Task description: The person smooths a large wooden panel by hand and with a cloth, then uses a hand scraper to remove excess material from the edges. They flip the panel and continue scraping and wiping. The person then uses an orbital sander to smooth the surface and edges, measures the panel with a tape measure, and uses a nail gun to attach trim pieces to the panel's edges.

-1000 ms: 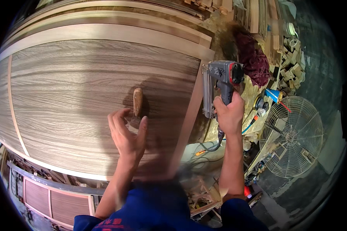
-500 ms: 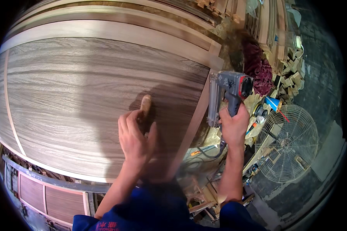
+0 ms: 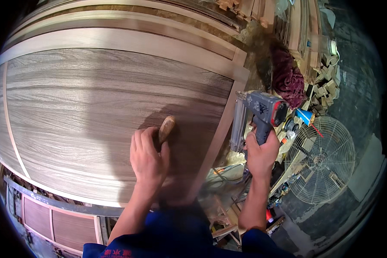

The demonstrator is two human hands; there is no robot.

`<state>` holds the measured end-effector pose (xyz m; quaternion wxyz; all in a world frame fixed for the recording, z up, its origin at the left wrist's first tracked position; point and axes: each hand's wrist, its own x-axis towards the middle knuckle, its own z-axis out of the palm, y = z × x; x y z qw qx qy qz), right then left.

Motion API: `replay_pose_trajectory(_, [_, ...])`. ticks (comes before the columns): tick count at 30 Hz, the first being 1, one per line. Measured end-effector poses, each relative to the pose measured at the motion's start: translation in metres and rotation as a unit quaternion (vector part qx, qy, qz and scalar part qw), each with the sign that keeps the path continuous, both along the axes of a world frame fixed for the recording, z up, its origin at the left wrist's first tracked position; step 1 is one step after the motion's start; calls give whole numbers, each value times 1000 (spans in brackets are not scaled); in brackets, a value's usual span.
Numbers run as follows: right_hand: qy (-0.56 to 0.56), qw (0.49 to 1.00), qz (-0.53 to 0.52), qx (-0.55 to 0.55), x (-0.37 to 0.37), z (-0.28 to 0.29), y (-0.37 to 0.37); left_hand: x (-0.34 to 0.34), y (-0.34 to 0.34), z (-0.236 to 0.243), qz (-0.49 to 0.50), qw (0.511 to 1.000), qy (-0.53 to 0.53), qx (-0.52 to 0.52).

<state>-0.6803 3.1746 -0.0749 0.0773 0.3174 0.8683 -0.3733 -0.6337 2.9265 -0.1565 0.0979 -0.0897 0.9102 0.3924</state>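
Note:
My left hand (image 3: 149,155) is closed around a tool with a worn wooden handle (image 3: 167,127); its rounded end sticks up past my fingers, and the rest is hidden under the hand. Beneath it lies a large wood-grain door panel (image 3: 60,96) with a paler wooden frame (image 3: 219,139). In my right hand (image 3: 262,154) is a grey and black nail gun (image 3: 262,105) with a red ring at its head. My fingers wrap its grip, and the gun hangs just off the right edge of the panel, its long nose beside the frame.
A round wire-cage fan (image 3: 319,160) stands at the right. Beyond the gun lie a dark red cloth (image 3: 286,77), a blue cup (image 3: 304,116) and a heap of wood offcuts (image 3: 326,92). Long wooden strips (image 3: 294,30) are stacked at the back right. Another framed panel (image 3: 73,228) sits lower left.
My right hand and the nail gun have come slightly nearer and right. My left fingers have drawn in around the wooden handle, which has moved slightly nearer and right. The panel appears slightly lower in view.

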Motion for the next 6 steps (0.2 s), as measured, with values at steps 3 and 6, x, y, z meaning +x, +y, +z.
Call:
replay_pose_trajectory(3, [42, 998, -4, -41, -11, -9, -2, 3, -2, 0, 1, 1000, -1, 1])
replay_pose_trajectory(6, [19, 999, 34, -16, -21, -22, 10, -2, -1, -4, -9, 1000, -2, 2])
